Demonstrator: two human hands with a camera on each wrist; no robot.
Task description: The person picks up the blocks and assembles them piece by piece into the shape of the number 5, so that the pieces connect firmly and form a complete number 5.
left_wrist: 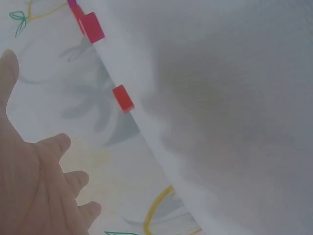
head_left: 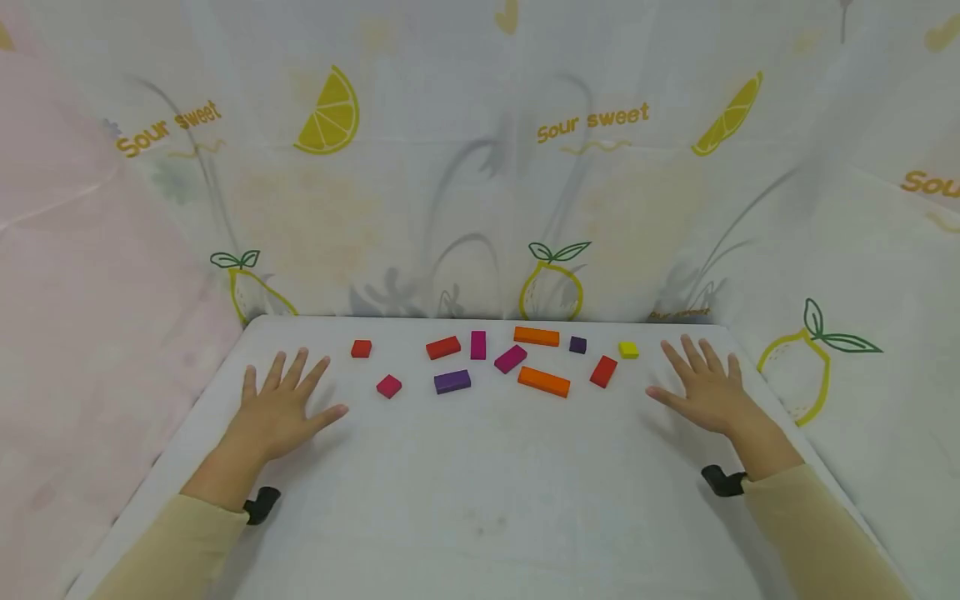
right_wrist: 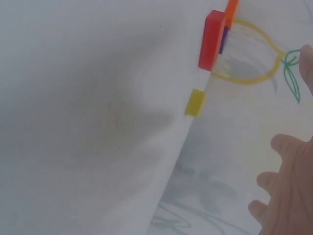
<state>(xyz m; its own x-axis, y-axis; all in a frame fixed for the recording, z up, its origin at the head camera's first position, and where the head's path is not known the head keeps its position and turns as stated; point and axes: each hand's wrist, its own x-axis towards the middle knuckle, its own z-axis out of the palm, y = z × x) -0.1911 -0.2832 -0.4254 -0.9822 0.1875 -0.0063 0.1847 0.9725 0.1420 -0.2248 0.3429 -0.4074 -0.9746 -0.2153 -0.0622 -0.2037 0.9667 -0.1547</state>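
Note:
My left hand [head_left: 276, 417], palm down with fingers spread, hovers over the left side of the white table [head_left: 480, 483] and holds nothing. Nearest to it are a red cube [head_left: 362, 349] and a pinkish-red cube [head_left: 389, 387]. On the right side my right hand [head_left: 708, 395] is spread the same way, its thumb pointing inward toward a yellow block [head_left: 628, 350] and a red block [head_left: 603, 372]. Between the hands lie a purple block [head_left: 452, 382], a second red block [head_left: 443, 347], two magenta blocks [head_left: 511, 359], two orange bars [head_left: 543, 382] and a dark purple cube [head_left: 578, 345].
A white cloth [head_left: 450, 200] printed with lemons and lettering hangs right behind the table's far edge. Pinkish cloth [head_left: 90, 292] borders the left side, and more printed cloth [head_left: 885, 400] the right. A black strap piece [head_left: 262, 505] shows at the left wrist, another [head_left: 723, 481] at the right.

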